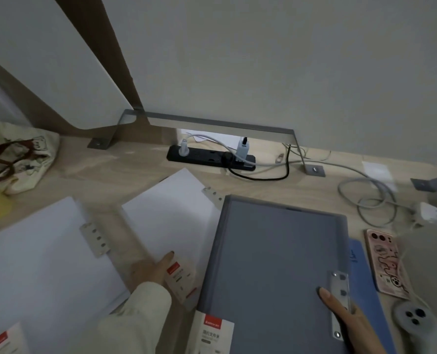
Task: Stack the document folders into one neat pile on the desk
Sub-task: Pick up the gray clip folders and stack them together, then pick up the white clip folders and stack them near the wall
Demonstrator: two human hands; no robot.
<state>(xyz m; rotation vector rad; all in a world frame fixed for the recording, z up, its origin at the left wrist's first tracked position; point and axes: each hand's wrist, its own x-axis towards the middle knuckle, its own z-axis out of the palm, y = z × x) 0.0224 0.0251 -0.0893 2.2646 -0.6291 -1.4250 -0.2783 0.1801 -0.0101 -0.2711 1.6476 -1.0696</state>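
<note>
The right hand (350, 320) lies flat on the grey folder (276, 264), fingers stretched out beside the metal clip strip (338, 302) near that folder's right edge; its grip is open, pressing down rather than closed around anything. The left hand (151, 269) reaches forward from a cream sleeve (135, 318), fingertips resting on the near corner of the middle white folder (171, 218), by its red-and-white label (180, 279). Whether the thumb has hooked under that edge I cannot tell; the fingers look laid on top, not clenched.

The grey folder sits on a blue folder (365, 274), whose edge shows along its right side, so a pile seems to be forming there. The middle white folder lies just left of that pile, its right edge running under or against the grey cover, its long axis slanting away toward the power strip (211, 158). A second white folder (41, 251) lies further left, apart from the first, its own clip strip (95, 238) on its right edge.

So the next folder lies to the left of the pile and directly under the left hand, which is clearly the nearer one; it would need to travel rightward and turn a little to match the grey folder's line. A pink phone (386, 267) lies close beside the pile on the table (140, 172).
</note>
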